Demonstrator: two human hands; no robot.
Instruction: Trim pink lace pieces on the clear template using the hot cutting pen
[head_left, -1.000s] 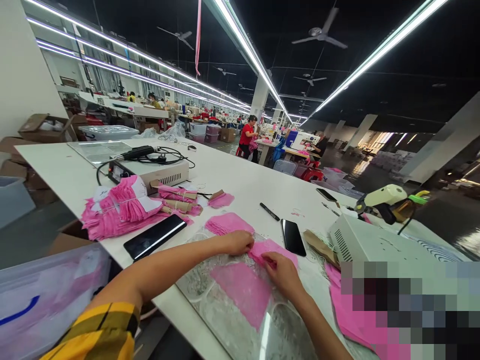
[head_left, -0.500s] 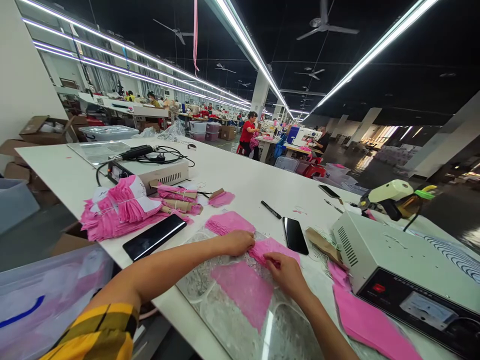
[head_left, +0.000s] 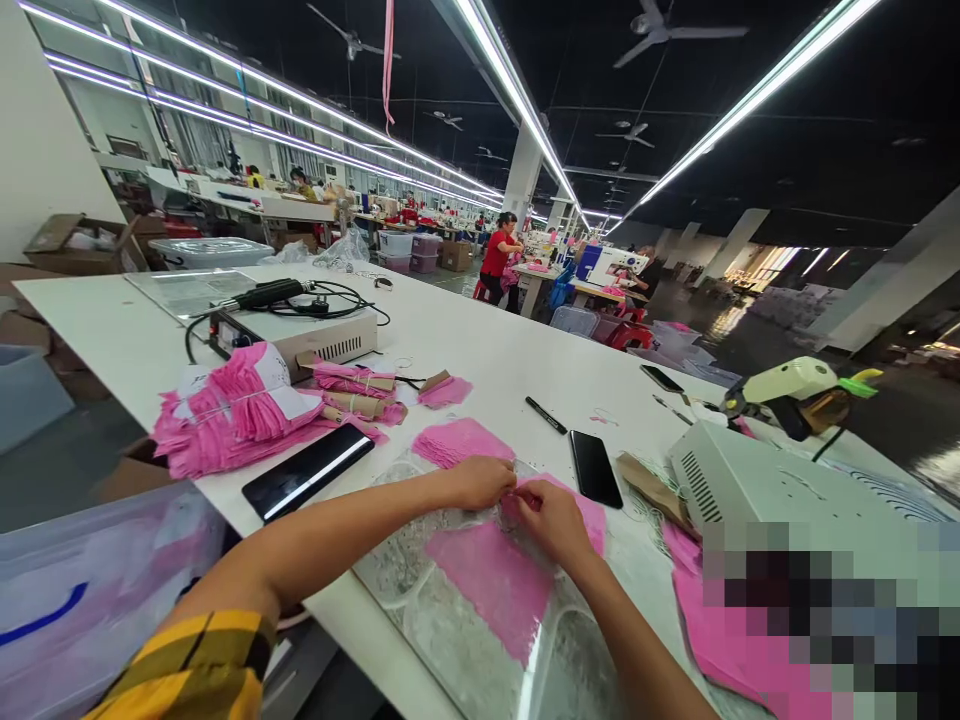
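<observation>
My left hand [head_left: 484,483] is closed, its fingertips at the left edge of a pink fabric piece [head_left: 594,512]. Against those fingertips, my right hand [head_left: 553,518] pinches the same edge with thumb and forefinger; the exact grip is partly hidden. Nearer to me, a second pink fabric cutout [head_left: 491,580] lies flat on a clear plate [head_left: 442,650]. Just beyond my left hand rests a small stack of pink cutouts [head_left: 459,442].
Left are tied pink bundles [head_left: 232,410], a dark phone [head_left: 307,472] and a grey box with a corded tool [head_left: 322,335]. Right are a marker [head_left: 546,415], another phone [head_left: 595,468], a pale machine box [head_left: 757,475] and a pink fabric stack [head_left: 716,640]. A plastic bin [head_left: 97,590] stands below left.
My right hand has moved left and slightly up, so its fingertips now meet those of my left hand at the fabric edge. The left hand stays nearly in place.
</observation>
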